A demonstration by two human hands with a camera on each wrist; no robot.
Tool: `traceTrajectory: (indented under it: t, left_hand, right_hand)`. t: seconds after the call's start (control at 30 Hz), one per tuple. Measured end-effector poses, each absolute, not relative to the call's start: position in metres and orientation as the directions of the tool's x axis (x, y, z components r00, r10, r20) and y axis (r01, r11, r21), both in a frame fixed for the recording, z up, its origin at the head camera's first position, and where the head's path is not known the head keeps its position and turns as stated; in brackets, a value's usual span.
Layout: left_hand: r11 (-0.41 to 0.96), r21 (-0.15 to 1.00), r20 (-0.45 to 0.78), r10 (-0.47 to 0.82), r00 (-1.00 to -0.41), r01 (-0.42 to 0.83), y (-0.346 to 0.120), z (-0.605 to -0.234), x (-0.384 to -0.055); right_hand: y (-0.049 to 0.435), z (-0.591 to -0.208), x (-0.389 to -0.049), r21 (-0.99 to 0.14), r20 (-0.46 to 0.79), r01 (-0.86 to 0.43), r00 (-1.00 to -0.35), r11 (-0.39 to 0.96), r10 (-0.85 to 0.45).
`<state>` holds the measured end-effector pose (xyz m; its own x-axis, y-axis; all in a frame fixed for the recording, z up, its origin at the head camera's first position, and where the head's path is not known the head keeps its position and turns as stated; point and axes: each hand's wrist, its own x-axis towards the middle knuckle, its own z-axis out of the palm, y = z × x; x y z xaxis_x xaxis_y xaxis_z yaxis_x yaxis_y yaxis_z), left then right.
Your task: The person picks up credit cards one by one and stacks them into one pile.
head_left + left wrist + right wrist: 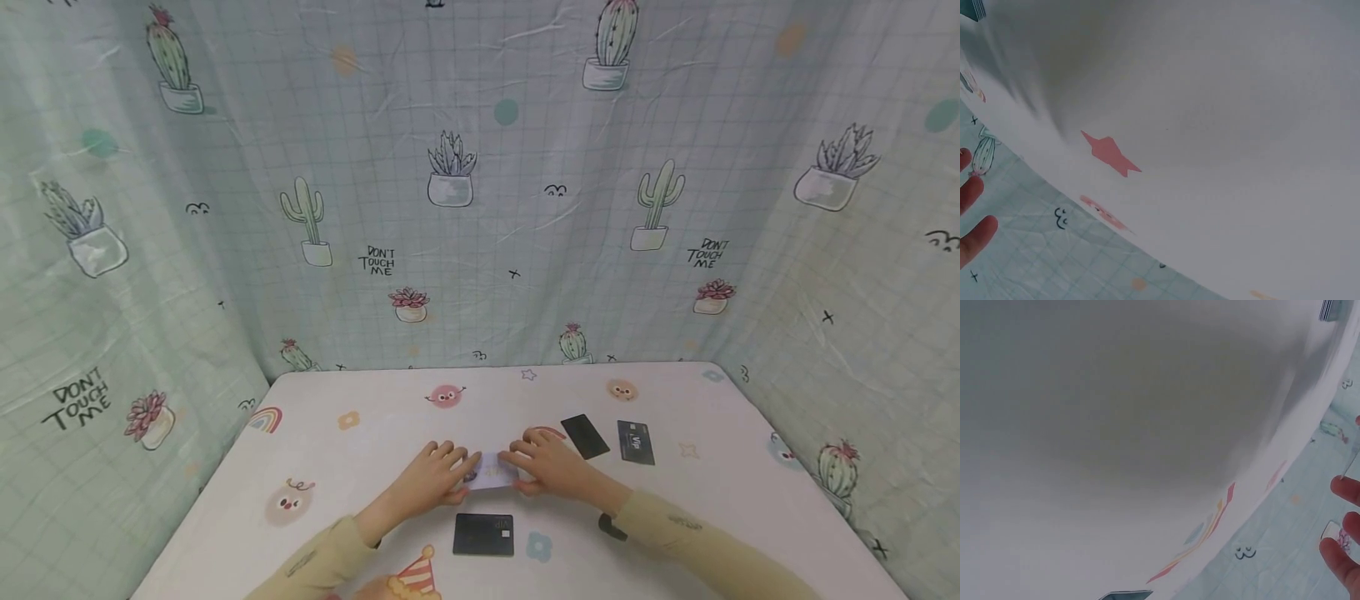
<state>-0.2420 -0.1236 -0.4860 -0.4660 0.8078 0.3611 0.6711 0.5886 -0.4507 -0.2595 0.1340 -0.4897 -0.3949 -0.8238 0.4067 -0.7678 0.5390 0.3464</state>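
Observation:
Midway between both hands is a pale lilac card [491, 472] with faint markings, raised and facing the head camera. My left hand [433, 482] pinches its left edge between thumb and fingers. On the opposite edge, my right hand [553, 468] pinches it the same way. Just below the hands lies a black VIP card [483, 535] with a silver chip. In the left wrist view only fingertips [974, 234] show at the left border; in the right wrist view, fingertips [1339, 556] show at the right border.
To the right of my right hand lie a plain black card [585, 436] and a dark Vip card [636, 442]. The white table [345, 467] carries printed cartoon figures. Cactus-print curtains [480, 225] enclose its back and sides.

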Motion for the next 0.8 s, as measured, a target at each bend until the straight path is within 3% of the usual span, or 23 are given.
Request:
traceTrajectory:
  t: [0.8]
  left_hand:
    - [0.583,-0.443,0.374,0.811,-0.45,0.681,-0.131,-0.489,-0.226]
  right_hand:
    - [0.133,-0.492,-0.238,0.304,0.377,-0.803,-0.393,0.513,-0.839]
